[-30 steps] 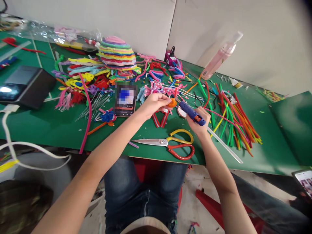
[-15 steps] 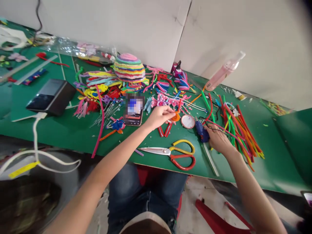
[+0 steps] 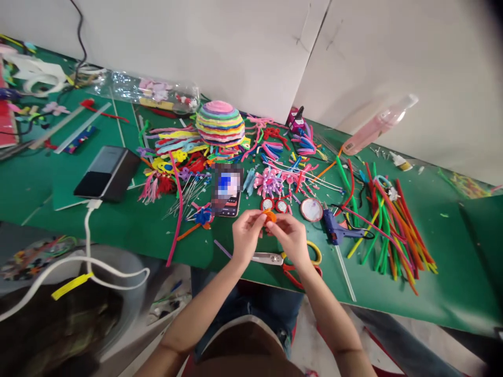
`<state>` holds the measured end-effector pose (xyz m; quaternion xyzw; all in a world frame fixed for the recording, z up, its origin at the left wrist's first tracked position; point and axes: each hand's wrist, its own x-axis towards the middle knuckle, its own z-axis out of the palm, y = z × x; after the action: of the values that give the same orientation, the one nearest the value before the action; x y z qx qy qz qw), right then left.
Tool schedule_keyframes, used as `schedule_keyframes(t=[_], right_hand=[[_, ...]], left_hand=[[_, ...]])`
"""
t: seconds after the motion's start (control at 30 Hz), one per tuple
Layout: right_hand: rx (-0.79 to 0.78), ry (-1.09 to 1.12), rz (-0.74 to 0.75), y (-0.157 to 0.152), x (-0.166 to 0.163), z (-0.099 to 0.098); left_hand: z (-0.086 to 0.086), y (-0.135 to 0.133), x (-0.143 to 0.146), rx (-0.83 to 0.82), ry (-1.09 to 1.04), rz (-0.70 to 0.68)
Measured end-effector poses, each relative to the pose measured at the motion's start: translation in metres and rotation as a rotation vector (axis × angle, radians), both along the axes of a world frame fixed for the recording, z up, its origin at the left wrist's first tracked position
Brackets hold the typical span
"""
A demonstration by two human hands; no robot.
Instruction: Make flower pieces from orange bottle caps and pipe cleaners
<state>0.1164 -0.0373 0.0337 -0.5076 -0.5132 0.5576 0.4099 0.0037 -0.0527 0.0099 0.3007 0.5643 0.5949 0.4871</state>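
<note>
In the head view, a small orange disc (image 3: 270, 215), which looks like a coiled pipe cleaner, is pinched between both hands above the table's front part. My left hand (image 3: 247, 234) grips it from the left with thumb and fingers. From the other side my right hand (image 3: 291, 236) has its fingertips closed on it. Scissors (image 3: 267, 258) with yellow and red handles lie beneath my right hand, partly hidden by it. To the right, a blue glue gun (image 3: 338, 229) rests on the table with a clear glue stick (image 3: 346, 272) near it. A round white-faced lid (image 3: 312, 209) lies close by.
A phone (image 3: 230, 201) lies behind my left hand. Bundled pipe cleaners (image 3: 385, 230) spread at right. A striped dome (image 3: 220, 125) and pink pipe-cleaner flowers (image 3: 269, 180) are farther back. A pink bottle (image 3: 377, 128) leans by the wall; a black box (image 3: 108, 173) with a white cable stands left.
My right hand has let go of the glue gun, now lying on the table, and moved left to the orange disc. My left hand has drawn the disc nearer to me.
</note>
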Motion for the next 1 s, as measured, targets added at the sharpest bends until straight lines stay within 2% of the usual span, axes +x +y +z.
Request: schedule_keyframes(t=[0.07, 0.13, 0.17, 0.23, 0.27, 0.33, 0.4, 0.47, 0.53, 0.63, 0.7, 0.8, 0.9, 1.0], right_hand=[[-0.060, 0.068, -0.041, 0.010, -0.008, -0.004], [-0.083, 0.078, -0.059, 0.020, -0.007, -0.004], [-0.082, 0.079, -0.071, 0.025, -0.004, -0.004], [-0.065, 0.090, -0.106, 0.034, 0.002, -0.005], [-0.053, 0.099, -0.125, 0.038, 0.005, -0.006], [-0.038, 0.118, -0.155, 0.043, 0.010, -0.010], [-0.036, 0.125, -0.167, 0.045, 0.012, -0.013], [-0.039, 0.119, -0.165, 0.045, 0.014, -0.014], [-0.043, 0.118, -0.157, 0.045, 0.014, -0.015], [-0.062, 0.144, -0.142, 0.044, 0.015, -0.017], [-0.070, 0.166, -0.150, 0.044, 0.017, -0.020], [-0.071, 0.194, -0.212, 0.045, 0.019, -0.023], [-0.082, 0.215, -0.264, 0.046, 0.019, -0.023], [-0.103, 0.229, -0.270, 0.046, 0.018, -0.021]], left_hand=[[0.003, 0.006, -0.007, 0.021, 0.061, -0.047], [0.006, 0.013, -0.025, 0.073, 0.236, -0.124], [0.008, 0.017, -0.038, 0.110, 0.387, -0.128], [0.010, 0.026, -0.065, 0.173, 0.779, -0.015], [0.010, 0.031, -0.078, 0.149, 0.994, 0.037], [0.009, 0.038, -0.098, 0.064, 1.301, -0.003], [0.006, 0.041, -0.109, -0.007, 1.459, -0.095], [0.004, 0.041, -0.113, -0.036, 1.509, -0.157], [0.005, 0.039, -0.111, -0.014, 1.495, -0.116], [0.015, 0.039, -0.096, 0.137, 1.347, 0.018], [0.022, 0.043, -0.078, 0.268, 1.137, -0.063], [0.027, 0.054, -0.044, 0.304, 0.777, -0.336], [0.022, 0.063, -0.017, 0.269, 0.532, -0.353], [0.014, 0.063, -0.006, 0.242, 0.401, -0.319]])
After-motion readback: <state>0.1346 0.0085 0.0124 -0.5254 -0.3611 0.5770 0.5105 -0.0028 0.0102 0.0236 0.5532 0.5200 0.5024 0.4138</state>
